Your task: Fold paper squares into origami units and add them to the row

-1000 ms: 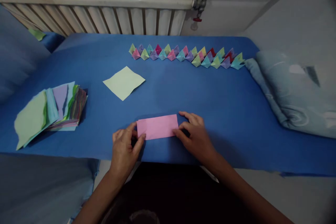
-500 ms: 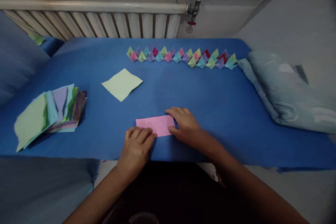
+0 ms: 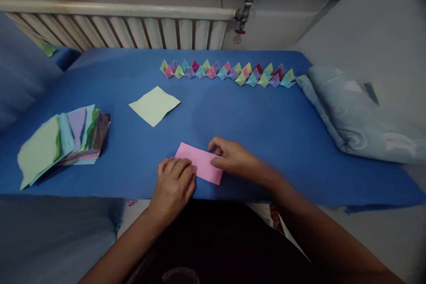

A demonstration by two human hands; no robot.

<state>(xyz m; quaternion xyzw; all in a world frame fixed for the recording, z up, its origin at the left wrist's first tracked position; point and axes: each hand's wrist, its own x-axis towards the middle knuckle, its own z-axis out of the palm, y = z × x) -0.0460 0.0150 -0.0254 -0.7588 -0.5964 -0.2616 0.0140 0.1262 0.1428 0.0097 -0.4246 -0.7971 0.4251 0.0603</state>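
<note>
A folded pink paper rectangle lies slantwise on the blue-covered table near its front edge. My left hand presses on its left part with the fingers together, hiding that corner. At the paper's right part, my right hand has its thumb touching the sheet. The index finger curls above the upper edge, with a gap between it and the thumb. Beyond the hands, a pale green square sheet lies flat with one corner pointing toward me.
At the left sits a fanned stack of coloured paper. A zigzag row of folded paper pieces runs along the back. A folded grey-green blanket lies on the right. Behind the table are a radiator and a pipe valve.
The pink paper has turned clockwise, its right end now nearer me. My right hand's fingers have curled in more, and my left hand has stayed almost in place.
</note>
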